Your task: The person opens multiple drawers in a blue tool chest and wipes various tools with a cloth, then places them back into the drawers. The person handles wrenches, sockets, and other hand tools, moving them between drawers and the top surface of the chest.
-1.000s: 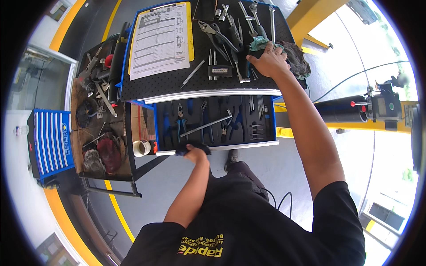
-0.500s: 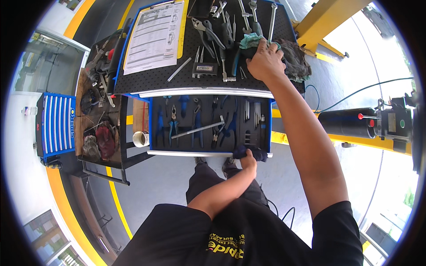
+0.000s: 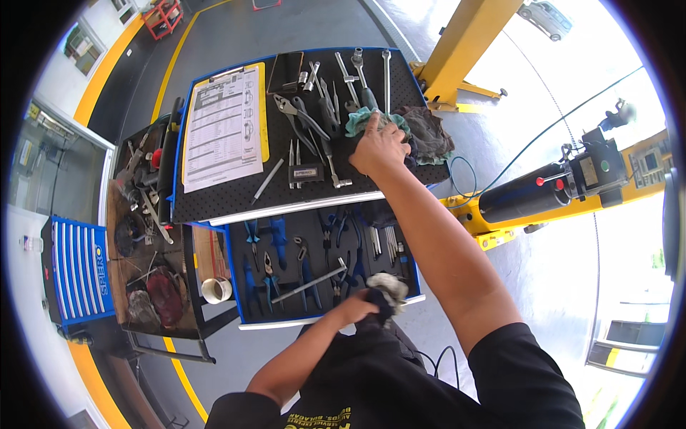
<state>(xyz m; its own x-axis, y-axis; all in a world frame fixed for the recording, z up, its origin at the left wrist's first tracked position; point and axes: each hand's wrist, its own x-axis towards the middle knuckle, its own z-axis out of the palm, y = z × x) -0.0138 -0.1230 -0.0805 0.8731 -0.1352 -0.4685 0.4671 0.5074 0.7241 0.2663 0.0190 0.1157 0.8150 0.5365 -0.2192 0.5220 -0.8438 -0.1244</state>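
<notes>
My left hand (image 3: pixel 354 309) is closed on a bundled dark cloth (image 3: pixel 384 306), with a whitish, crumpled part beside it, over the front edge of an open drawer (image 3: pixel 334 317). On the black perforated cart top (image 3: pixel 221 204), my right hand (image 3: pixel 381 149) has its fingers bent over a teal rag (image 3: pixel 361 120) and some dark material partly hidden beneath it. A brown-grey rag (image 3: pixel 426 136) lies just right of that hand. Near it on the left are grey-handled pliers (image 3: pixel 301 118), a small bit holder (image 3: pixel 306 173) and a socket wrench (image 3: pixel 334 168).
A clipboard with a form (image 3: pixel 225 132) lies at the cart top's left. The drawer holds several pliers (image 3: pixel 270 279) and a metal bar (image 3: pixel 309 284). A cluttered wooden-topped trolley (image 3: pixel 128 268) stands left. A yellow lift post (image 3: pixel 471 43) and a hose (image 3: pixel 532 170) are at right.
My left hand has moved left and lower with the dark cloth, and its whitish part now shows. My right hand's fingers are more bent over the rags. The whole view has shifted.
</notes>
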